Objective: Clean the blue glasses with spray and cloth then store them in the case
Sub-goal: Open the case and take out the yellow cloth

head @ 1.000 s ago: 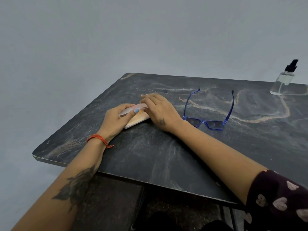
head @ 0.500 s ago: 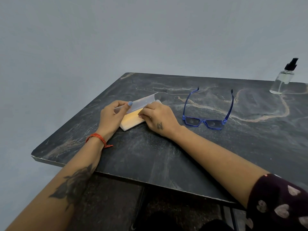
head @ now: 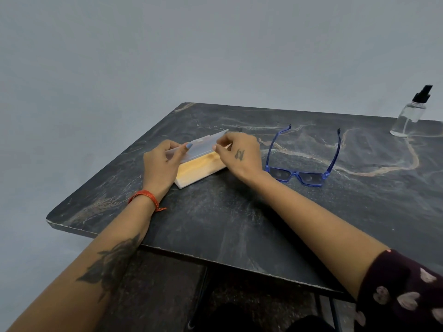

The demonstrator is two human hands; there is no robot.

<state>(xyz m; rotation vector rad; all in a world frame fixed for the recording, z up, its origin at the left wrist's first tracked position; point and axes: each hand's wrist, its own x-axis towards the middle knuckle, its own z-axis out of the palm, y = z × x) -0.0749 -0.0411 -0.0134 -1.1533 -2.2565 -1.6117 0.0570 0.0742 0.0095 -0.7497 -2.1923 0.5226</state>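
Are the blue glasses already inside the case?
No, the blue glasses lie open on the table to the right of the case, whose lid both hands are lifting.

No text, label or number on anything here can be read.

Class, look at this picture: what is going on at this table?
A person is opening the case on the table. The left hand and right hand both pinch its translucent lid, which is raised. The glasses lie untouched beside the right hand, arms unfolded. The spray bottle stands at the far right corner. No cloth shows.
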